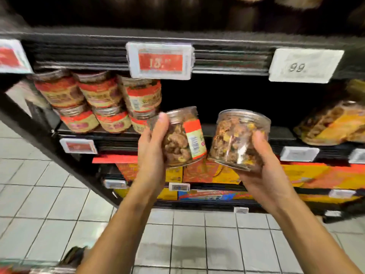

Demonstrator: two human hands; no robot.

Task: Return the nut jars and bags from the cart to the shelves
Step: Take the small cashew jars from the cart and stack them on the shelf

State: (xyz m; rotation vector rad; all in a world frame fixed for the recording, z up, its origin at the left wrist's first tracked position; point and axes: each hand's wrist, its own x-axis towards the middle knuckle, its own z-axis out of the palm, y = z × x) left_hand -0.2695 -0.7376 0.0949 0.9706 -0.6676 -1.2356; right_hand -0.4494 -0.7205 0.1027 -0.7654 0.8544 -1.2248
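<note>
Clear plastic, screw-lidded: two nut jars, both off the cart and held up in front of the middle shelf [282,135], neither yet set down.

Item 1. Labelled jar [183,137], red-and-cream wrap, tilted with its lid leaning toward the shelf. The left hand [151,147] wraps its side, fingers curled behind and thumb lying up near the lid. Matching stock: stacked jars [98,99], two tiers, at the left end of the same shelf, just beside it.

Item 2. Unlabelled jar [239,139], wider, mixed nuts showing through the wall. The right hand [264,171] cups it from below, thumb pressed on the front wall.

Handling (a judgement, not a measurement): both look full, so fairly weighty. The walls are stiff but smooth and probably slippery, so a grip round the body is safer than one by the lid. They are unlikely to shatter, though a drop could crack a wall.

Placement: the dark gap between the stacked jars and the bags [331,123] at the right, under the red price tag [161,60], looks the likely slot.
</note>
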